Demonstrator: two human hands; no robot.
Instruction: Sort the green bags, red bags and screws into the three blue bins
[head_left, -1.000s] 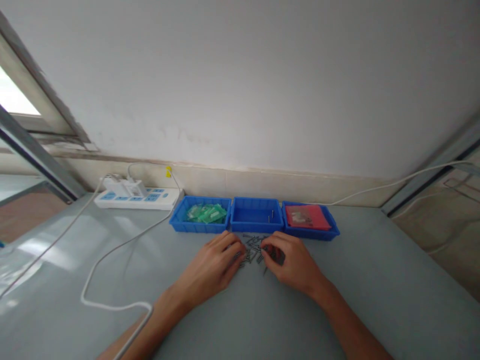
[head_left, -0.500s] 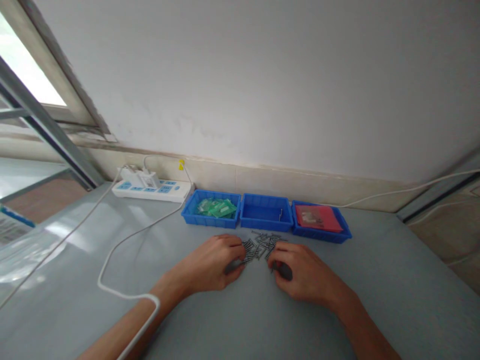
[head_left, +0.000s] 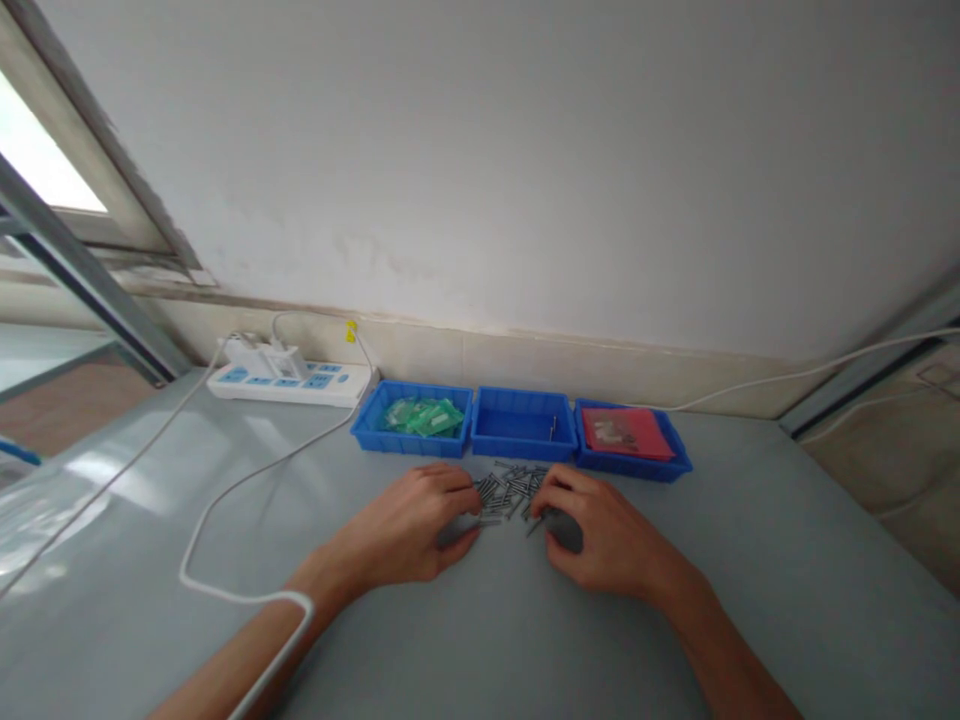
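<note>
A loose pile of grey metal screws [head_left: 512,488] lies on the grey table [head_left: 465,640]. At the pile's left edge is my left hand [head_left: 427,520], thumb and fingers apart, with a screw lying near its fingertips. My right hand [head_left: 592,528] is at the right edge, its thumb apart from the curled fingers, and a single screw [head_left: 535,527] shows by the fingertips. Behind the pile stand three blue trays: the left tray [head_left: 409,445] holds green and clear packets, the middle tray [head_left: 517,445] a few screws, and the right tray [head_left: 637,468] a red packet [head_left: 652,432].
A white power strip [head_left: 292,393] with plugged-in chargers sits at the back left. Its white cable [head_left: 217,500] loops over the table and across my left forearm. The wall rises directly behind the trays, and metal posts stand at both sides.
The view has shifted slightly. The fingers of my right hand have spread wider from its thumb, and a screw now shows by its fingertips. My left hand has drawn slightly away from the pile.
</note>
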